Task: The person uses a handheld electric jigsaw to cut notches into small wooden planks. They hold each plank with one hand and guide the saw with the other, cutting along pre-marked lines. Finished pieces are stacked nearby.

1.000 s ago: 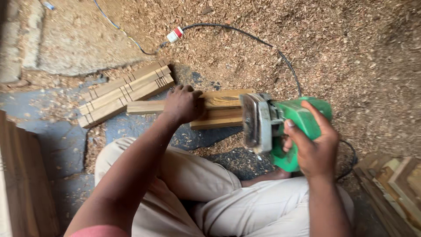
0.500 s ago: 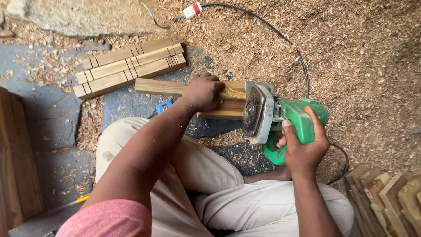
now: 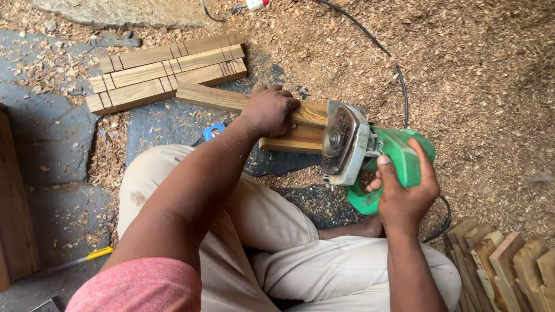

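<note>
The floor (image 3: 52,138) is dark stone, buried in sawdust (image 3: 480,86) beyond the right hand (image 3: 404,193). Three marked slats (image 3: 165,72) lie just beyond the left hand (image 3: 272,110); a black cable (image 3: 399,86) runs beyond the right.

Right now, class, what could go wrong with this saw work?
The left hand presses the wood piece right beside the saw; a slip might reach the fingers. The cord lies across the sawdust near the cut and could snag. The wood sits unclamped on the ground, so it may shift.
</note>
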